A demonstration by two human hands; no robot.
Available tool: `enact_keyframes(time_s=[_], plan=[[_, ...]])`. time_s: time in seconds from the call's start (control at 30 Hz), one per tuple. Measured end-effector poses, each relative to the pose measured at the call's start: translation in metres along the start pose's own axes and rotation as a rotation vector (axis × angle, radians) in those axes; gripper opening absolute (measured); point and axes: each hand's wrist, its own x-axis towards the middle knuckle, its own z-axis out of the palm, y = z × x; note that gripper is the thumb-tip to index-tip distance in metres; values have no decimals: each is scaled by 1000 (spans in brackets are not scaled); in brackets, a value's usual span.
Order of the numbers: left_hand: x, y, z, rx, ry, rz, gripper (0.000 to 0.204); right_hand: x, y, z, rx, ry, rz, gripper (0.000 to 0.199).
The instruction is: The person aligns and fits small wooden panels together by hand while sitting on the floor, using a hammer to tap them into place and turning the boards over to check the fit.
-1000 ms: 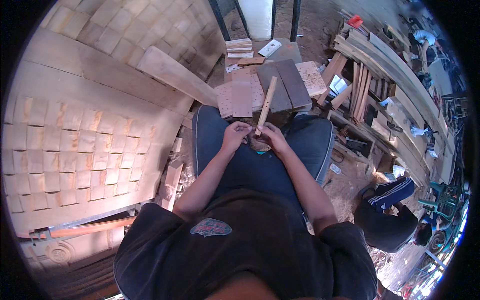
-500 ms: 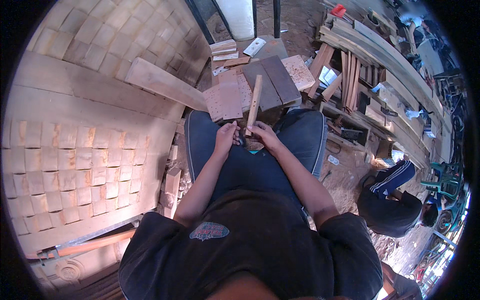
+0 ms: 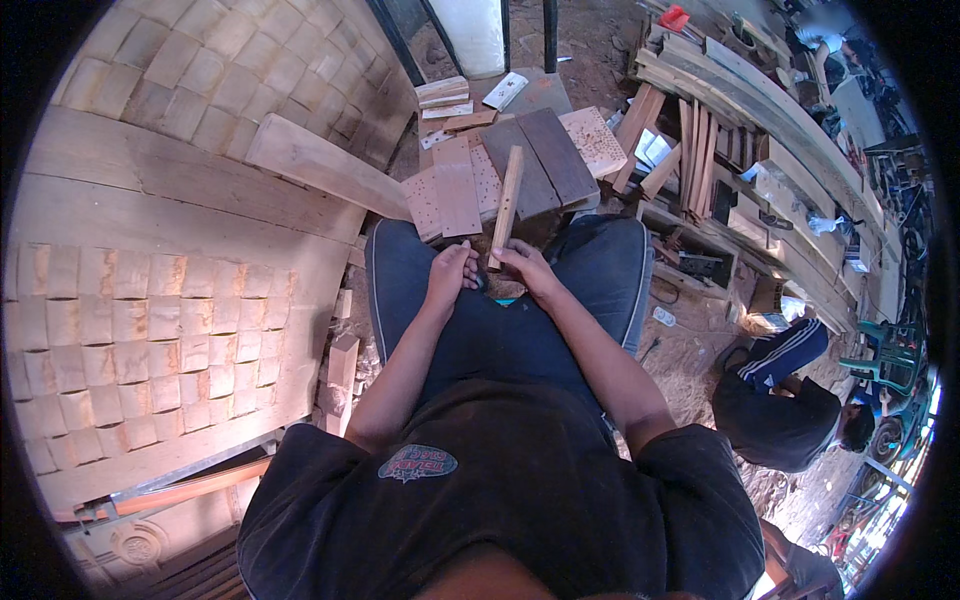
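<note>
My right hand (image 3: 527,270) grips the lower end of a narrow wooden strip (image 3: 509,195) with a few small dark marks or holes in it. The strip points away from me over my lap. Beside it, my left hand (image 3: 453,272) is closed, its fingers curled. Something small and dark shows by those fingers, too hidden to name. Past my knees lie a pinkish-brown flat board (image 3: 458,190), two dark brown boards (image 3: 545,165) side by side, and a light board dotted with holes (image 3: 594,143).
A large panel of woven wood pieces (image 3: 150,330) stands at left, with a plank (image 3: 325,170) jutting toward my knee. Small wood blocks (image 3: 444,98) sit at the far end. Stacked timber (image 3: 740,100) fills the right; a person (image 3: 775,420) in dark clothes crouches lower right.
The view has shifted very slightly. My left fingers have moved a little, while my right hand keeps its grip on the wooden strip.
</note>
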Motion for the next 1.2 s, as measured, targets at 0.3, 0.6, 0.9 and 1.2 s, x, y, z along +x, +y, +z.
enact_keyframes(time_s=[0.3, 0.6, 0.9, 1.2], plan=[[0, 1, 3, 5, -3, -10, 33, 2, 4, 1, -40, 58, -134, 44], [-3, 3, 4, 20, 10, -28, 32, 2, 3, -1, -9, 35, -56, 58], [0, -2, 3, 59, 2, -22, 32, -1, 0, 2, -42, 18, -104, 38], [2, -3, 2, 29, -16, -31, 31, -8, -10, 5, -23, 59, -41, 37]])
